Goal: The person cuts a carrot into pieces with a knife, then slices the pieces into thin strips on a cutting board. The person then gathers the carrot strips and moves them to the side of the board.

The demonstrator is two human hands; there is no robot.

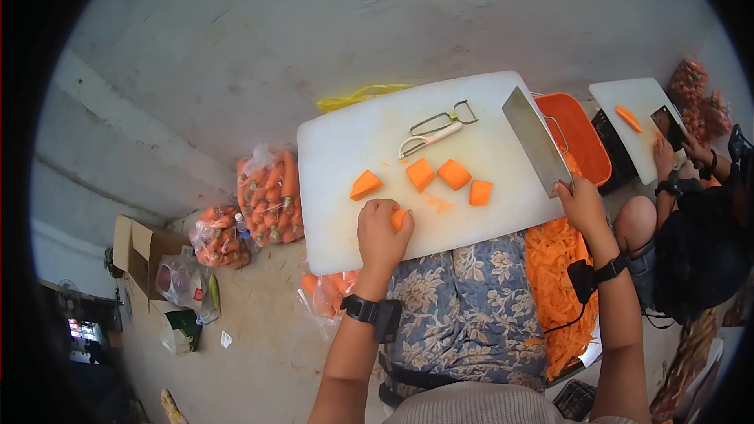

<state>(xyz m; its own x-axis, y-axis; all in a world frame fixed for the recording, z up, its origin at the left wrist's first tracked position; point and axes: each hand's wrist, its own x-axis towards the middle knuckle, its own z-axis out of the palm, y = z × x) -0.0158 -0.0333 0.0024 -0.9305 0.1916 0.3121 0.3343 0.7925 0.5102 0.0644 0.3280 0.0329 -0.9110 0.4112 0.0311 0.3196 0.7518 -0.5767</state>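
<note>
1. Nearest me, flowered cloth point(471, 290) covers the lap, with a heap of carrot shavings point(554, 286) just to its right.
2. At the near edge of the white chopping board point(334, 149), the left hand point(378, 237) has its fingers curled round a carrot chunk point(399, 220).
3. The right hand point(583, 202) grips a cleaver point(536, 141) by the handle, its blade over the board's right end, well apart from that chunk. I'd call this handling cut pieces; any cut on the held one would need the blade brought left, clear of the fingertips.
4. Farther in sit four loose carrot pieces point(454, 174), then two peelers point(453, 115).
5. Beyond the board's right edge stands an orange tub point(577, 133); past it, another person's hand point(664, 159) is at a second board point(626, 93).
</note>
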